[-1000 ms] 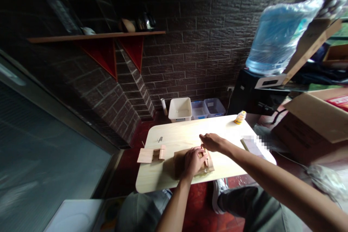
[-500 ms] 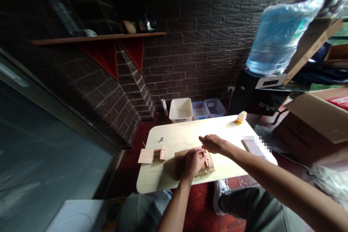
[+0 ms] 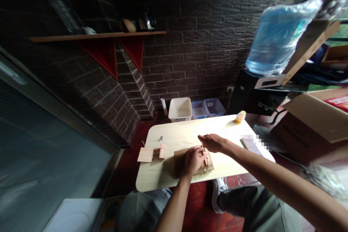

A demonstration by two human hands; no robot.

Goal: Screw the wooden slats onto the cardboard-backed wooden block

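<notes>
A brown cardboard-like piece lies near the front edge of the pale wooden table. My left hand rests on it, fingers curled round a small light wooden part at its right side. My right hand is just beyond and to the right, palm down, by the far end of that part, next to something thin and upright. Its fingers are bunched and what they hold is too small to tell. On the table's left lies a jointed light wooden piece.
Small dark bits lie at the table's back left. A yellow-capped bottle stands at the back right corner, with a flat pale item nearer. Beyond the table are a white bin, bluish bins and a water dispenser.
My right hand has shifted very slightly beside the wooden part, and a thin upright thing shows more clearly below its fingers. My left hand stays in place.
</notes>
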